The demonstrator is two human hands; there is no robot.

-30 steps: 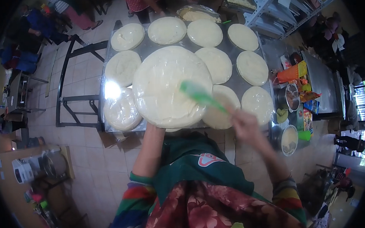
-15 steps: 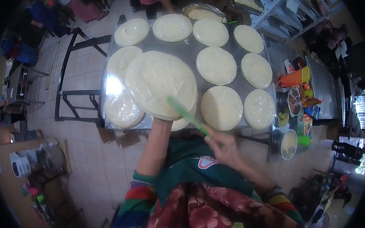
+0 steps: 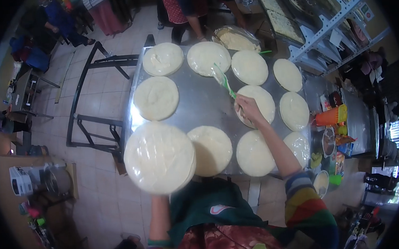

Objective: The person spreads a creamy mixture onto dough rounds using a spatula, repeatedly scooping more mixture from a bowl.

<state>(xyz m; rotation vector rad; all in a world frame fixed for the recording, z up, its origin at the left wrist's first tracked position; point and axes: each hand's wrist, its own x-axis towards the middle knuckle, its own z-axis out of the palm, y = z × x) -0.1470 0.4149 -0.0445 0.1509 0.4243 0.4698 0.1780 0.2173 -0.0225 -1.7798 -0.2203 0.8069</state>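
The raised pale round (image 3: 159, 158) hides the left fingers from view.

Left of the right hand (image 3: 248, 108), a black metal frame (image 3: 96, 119) stands on pale floor tiles (image 3: 95, 169). Past the hand, to the right, is a grey metal rack (image 3: 338, 15). Far right, a window (image 3: 397, 135) glows.

The tabletop (image 3: 203, 107) presents smooth, reflective metal, the raised pale disc (image 3: 159, 157) has a glossy, faintly streaked surface, the green spatula (image 3: 226, 86) appears to be plastic, the dark apron (image 3: 189, 212) and striped sleeve (image 3: 305, 202) are matt cloth, and the rack (image 3: 334, 28) is perforated metal.
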